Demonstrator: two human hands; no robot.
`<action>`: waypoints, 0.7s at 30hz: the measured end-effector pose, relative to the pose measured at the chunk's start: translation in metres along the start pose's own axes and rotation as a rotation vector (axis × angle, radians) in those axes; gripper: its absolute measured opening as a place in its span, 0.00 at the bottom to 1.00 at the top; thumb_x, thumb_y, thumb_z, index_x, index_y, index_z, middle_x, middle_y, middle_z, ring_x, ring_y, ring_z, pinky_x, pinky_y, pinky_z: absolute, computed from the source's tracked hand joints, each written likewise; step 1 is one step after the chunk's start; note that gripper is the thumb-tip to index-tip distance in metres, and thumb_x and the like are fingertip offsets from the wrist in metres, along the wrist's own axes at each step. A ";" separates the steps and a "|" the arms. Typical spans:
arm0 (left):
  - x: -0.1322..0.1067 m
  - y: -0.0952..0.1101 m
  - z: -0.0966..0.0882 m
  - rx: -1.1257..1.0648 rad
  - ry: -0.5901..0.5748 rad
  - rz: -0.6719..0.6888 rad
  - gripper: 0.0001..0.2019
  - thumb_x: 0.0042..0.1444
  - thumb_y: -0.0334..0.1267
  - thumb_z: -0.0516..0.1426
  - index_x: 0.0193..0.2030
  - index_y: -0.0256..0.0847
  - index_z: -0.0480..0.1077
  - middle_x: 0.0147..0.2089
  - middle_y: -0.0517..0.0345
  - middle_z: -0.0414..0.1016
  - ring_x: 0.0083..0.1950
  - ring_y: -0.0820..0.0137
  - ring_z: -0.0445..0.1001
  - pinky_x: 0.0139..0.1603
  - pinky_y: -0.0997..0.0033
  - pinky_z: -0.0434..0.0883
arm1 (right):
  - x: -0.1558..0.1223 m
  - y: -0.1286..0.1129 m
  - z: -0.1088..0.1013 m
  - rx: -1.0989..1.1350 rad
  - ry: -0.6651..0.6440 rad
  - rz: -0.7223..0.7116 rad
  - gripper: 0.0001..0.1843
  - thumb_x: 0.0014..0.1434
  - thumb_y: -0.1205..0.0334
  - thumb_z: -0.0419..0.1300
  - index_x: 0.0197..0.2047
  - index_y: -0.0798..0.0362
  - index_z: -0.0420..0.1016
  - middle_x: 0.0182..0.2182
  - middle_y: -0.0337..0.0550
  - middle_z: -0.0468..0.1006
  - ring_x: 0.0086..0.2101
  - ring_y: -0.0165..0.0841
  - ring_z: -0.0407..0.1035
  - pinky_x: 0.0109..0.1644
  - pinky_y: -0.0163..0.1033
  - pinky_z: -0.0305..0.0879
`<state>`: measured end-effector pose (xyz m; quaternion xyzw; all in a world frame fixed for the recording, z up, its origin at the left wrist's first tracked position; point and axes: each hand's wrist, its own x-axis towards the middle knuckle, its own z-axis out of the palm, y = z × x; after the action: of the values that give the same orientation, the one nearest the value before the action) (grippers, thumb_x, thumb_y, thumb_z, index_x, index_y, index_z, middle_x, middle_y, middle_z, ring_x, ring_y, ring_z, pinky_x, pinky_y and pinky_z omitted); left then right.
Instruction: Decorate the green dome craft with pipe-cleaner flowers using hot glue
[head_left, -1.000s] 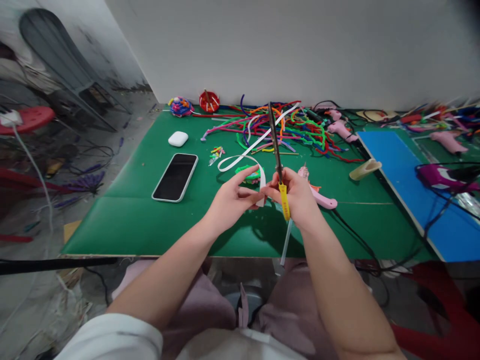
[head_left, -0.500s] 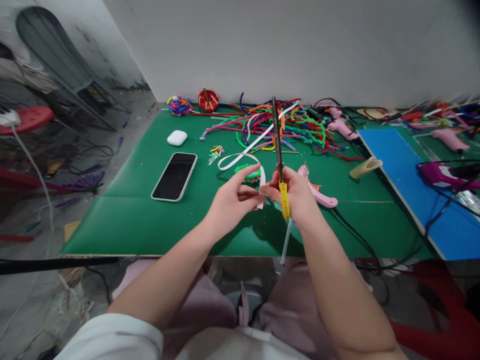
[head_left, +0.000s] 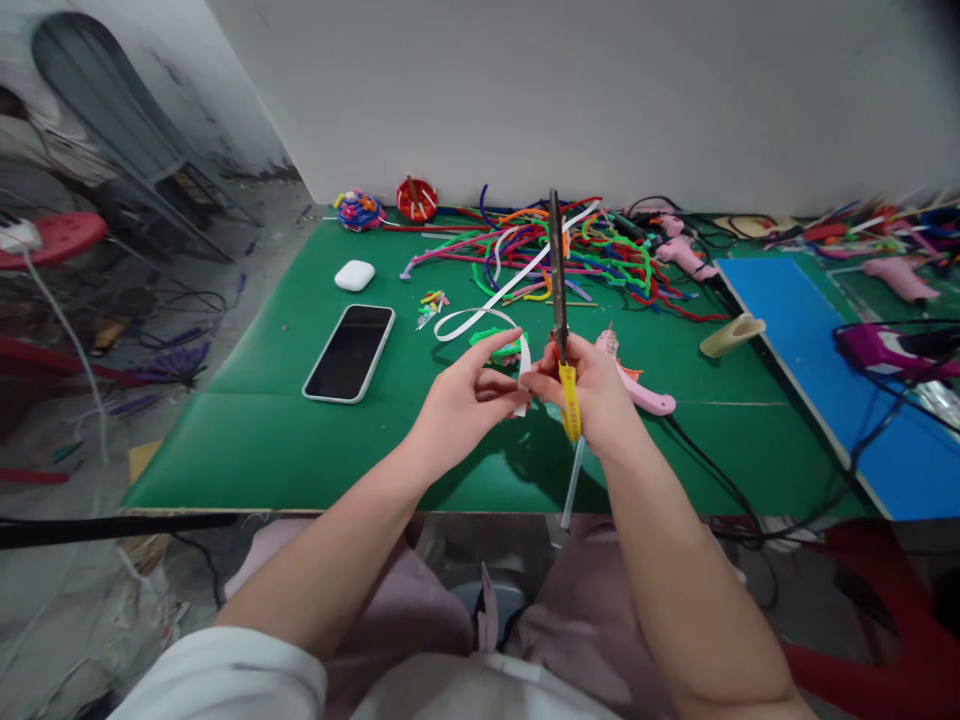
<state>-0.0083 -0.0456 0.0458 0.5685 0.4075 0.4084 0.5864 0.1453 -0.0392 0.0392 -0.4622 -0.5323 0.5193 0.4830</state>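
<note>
My left hand (head_left: 469, 395) pinches the near end of a long white strip (head_left: 524, 360), which loops back over the green table. The thumb and forefinger of my right hand (head_left: 592, 390) meet the same strip end. Scissors (head_left: 557, 270) with a yellow handle are held in my right hand, their blades pointing away from me and looking closed. Just beyond my left fingers lies a green coiled piece (head_left: 495, 343), partly hidden. A pink glue gun (head_left: 649, 398) rests right of my right hand, and a clear stick (head_left: 574, 485) reaches over the table's front edge below it.
A phone (head_left: 349, 355) and a white earbud case (head_left: 355, 275) lie at left. Colourful pipe cleaners (head_left: 540, 255) are heaped at the back. Rightward are a bamboo tube (head_left: 731, 336), a blue board (head_left: 810, 340) and a black cable (head_left: 712, 465).
The scissors' blades have tilted very slightly to the right. Both hands and the white strip stay almost in place.
</note>
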 end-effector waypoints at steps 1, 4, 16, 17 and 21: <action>0.000 0.000 0.000 0.003 0.000 0.004 0.31 0.45 0.27 0.58 0.58 0.44 0.57 0.29 0.60 0.74 0.31 0.73 0.74 0.35 0.72 0.72 | 0.000 0.000 0.000 -0.002 -0.004 -0.001 0.12 0.42 0.66 0.63 0.28 0.52 0.61 0.25 0.32 0.69 0.26 0.26 0.64 0.32 0.35 0.60; 0.000 0.000 0.000 0.013 0.001 0.018 0.31 0.46 0.28 0.58 0.58 0.43 0.57 0.28 0.60 0.74 0.30 0.74 0.73 0.35 0.72 0.72 | 0.000 -0.001 0.000 -0.014 -0.004 -0.018 0.13 0.42 0.66 0.63 0.28 0.52 0.61 0.25 0.32 0.68 0.27 0.26 0.65 0.33 0.35 0.61; -0.019 0.005 -0.006 -0.115 -0.025 -0.146 0.35 0.45 0.33 0.62 0.60 0.45 0.54 0.24 0.63 0.71 0.27 0.74 0.72 0.30 0.75 0.71 | -0.002 -0.002 -0.003 0.029 -0.022 0.052 0.14 0.47 0.58 0.63 0.28 0.51 0.59 0.22 0.31 0.68 0.22 0.25 0.64 0.27 0.32 0.61; -0.024 0.004 -0.008 -0.132 -0.018 -0.177 0.36 0.44 0.33 0.62 0.61 0.45 0.53 0.23 0.63 0.71 0.27 0.74 0.72 0.30 0.75 0.71 | -0.003 -0.003 -0.004 0.009 -0.029 0.068 0.15 0.47 0.56 0.63 0.28 0.50 0.58 0.21 0.30 0.67 0.21 0.25 0.63 0.25 0.32 0.60; -0.052 -0.007 -0.017 -0.233 0.039 -0.314 0.43 0.43 0.31 0.63 0.64 0.48 0.45 0.23 0.64 0.71 0.27 0.73 0.73 0.30 0.73 0.70 | -0.017 -0.006 -0.014 -0.049 -0.197 0.111 0.19 0.45 0.47 0.62 0.30 0.50 0.59 0.17 0.28 0.61 0.16 0.23 0.56 0.23 0.34 0.60</action>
<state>-0.0417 -0.0890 0.0391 0.4183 0.4522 0.3674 0.6968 0.1606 -0.0544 0.0442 -0.4494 -0.5633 0.5751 0.3874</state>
